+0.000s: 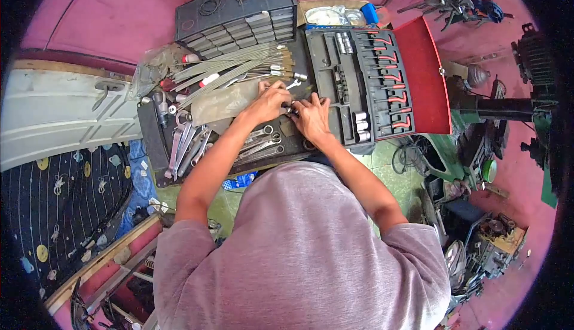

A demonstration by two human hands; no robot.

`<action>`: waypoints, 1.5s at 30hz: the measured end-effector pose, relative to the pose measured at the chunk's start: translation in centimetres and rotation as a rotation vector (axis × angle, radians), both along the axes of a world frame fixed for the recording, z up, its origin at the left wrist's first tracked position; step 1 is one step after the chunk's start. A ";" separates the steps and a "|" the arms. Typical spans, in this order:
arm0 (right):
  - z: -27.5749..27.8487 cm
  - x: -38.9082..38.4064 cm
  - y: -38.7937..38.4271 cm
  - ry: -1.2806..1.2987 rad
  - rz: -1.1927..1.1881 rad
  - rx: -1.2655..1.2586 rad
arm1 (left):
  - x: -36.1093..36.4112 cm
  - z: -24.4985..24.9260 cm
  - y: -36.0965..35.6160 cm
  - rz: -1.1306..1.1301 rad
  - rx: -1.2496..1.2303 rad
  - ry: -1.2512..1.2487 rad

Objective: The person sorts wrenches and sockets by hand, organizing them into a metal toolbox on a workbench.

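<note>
Holding: the left hand (269, 104) and the right hand (312, 118) meet fingertip to fingertip, both grips pinched on a small metal part (292, 110) that is too small to identify.
Place: the part sits over the middle of the worktop (152, 144), just beside the open socket case (353, 91) that fills the right edge.
Around: loose wrenches (191, 144) lie toward the left edge. A bundle of rods (239, 64) and a plastic bag (224, 101) lie toward the far edge.
Slip risk: in my judgement the part could escape the fingertips and vanish among the wrenches, since clutter lies right beneath the hands.
Knock risk: a forearm swing could push wrenches off the near edge.
</note>
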State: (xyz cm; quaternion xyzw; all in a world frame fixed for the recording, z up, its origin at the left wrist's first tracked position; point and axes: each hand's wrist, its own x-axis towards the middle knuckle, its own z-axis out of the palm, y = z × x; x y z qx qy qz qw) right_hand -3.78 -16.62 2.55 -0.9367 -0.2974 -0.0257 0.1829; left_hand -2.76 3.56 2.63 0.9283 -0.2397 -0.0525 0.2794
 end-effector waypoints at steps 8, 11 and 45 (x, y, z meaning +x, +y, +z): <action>1.0 2.4 -1.1 -0.039 0.024 0.073 | 0.8 1.8 -0.9 0.095 -0.052 -0.099; 1.6 3.7 -2.2 0.006 0.043 0.100 | 1.5 2.5 -2.0 0.124 -0.029 -0.171; 0.1 18.6 -15.0 -0.039 0.082 0.119 | 14.6 -1.4 -16.1 0.380 -0.114 -0.206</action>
